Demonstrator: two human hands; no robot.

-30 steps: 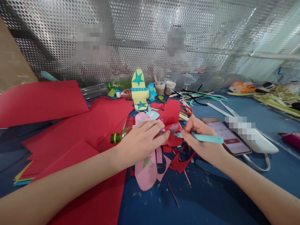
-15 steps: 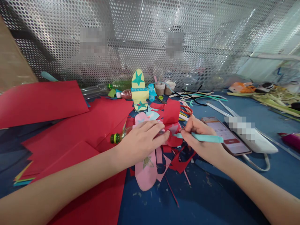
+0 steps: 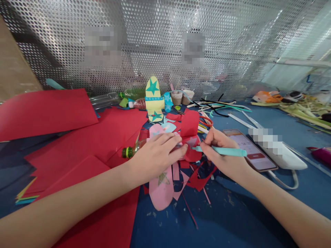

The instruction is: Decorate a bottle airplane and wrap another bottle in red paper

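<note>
The left hand [image 3: 160, 150] lies palm down over a plastic bottle model plane [image 3: 128, 152], fingers loosely bent and thumb against the rounded red paper tail [image 3: 192, 155]; how firmly it grips underneath is hidden. The right hand [image 3: 223, 151] pinches a teal pen [image 3: 231, 152], its tip at the red tail just below a silvery star [image 3: 191, 141]. Against the pictures just before, almost nothing has changed — both hands and the pen tip keep their places — so this looks like slow, careful marking or a brief pause rather than a new step.

The plane lies on the blue table [image 3: 219, 220] between the hands, its green cap pointing left and its pink paper wing [image 3: 160, 194] showing beneath the left hand. A red paper strip [image 3: 190, 123] arches up behind the pen tip. Red offcuts [image 3: 200, 181] crowd the near side, and red-handled scissors [image 3: 209, 120] lie behind; this clutter could snag the work. A phone [image 3: 249, 150] and white power bank [image 3: 284, 156] sit beside the right hand, limiting its room. Red sheets [image 3: 116, 134] spread leftward — the left forearm crosses them. Farther back stands a yellow-winged plane [image 3: 154, 91].
</note>
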